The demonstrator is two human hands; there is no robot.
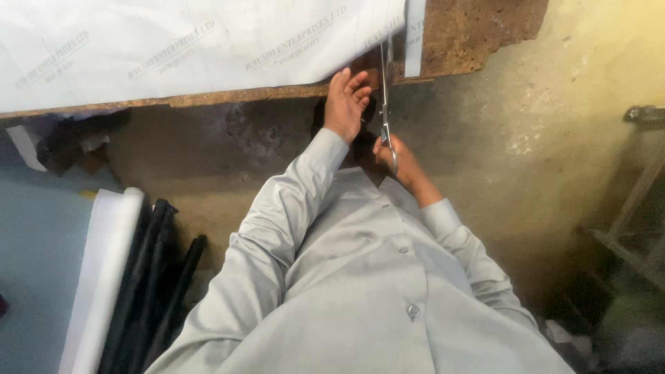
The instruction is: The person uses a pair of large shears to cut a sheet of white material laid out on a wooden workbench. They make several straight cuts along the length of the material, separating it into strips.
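A large white printed sheet (pixel 173 41) lies on a rough brown board (pixel 471 28) at the top of the head view. My right hand (pixel 398 163) grips the handles of long metal scissors (pixel 386 90), whose blades point up into a cut in the sheet. A narrow white strip (pixel 415 34) lies to the right of the blades. My left hand (pixel 346 104) rests with fingers spread at the sheet's lower edge, just left of the scissors. Both arms wear grey shirt sleeves.
A white roll (pixel 104 270) and several dark rolls (pixel 149 277) lean at the lower left. A stained concrete floor (pixel 554 138) spreads to the right. A metal frame (pixel 634 208) stands at the right edge.
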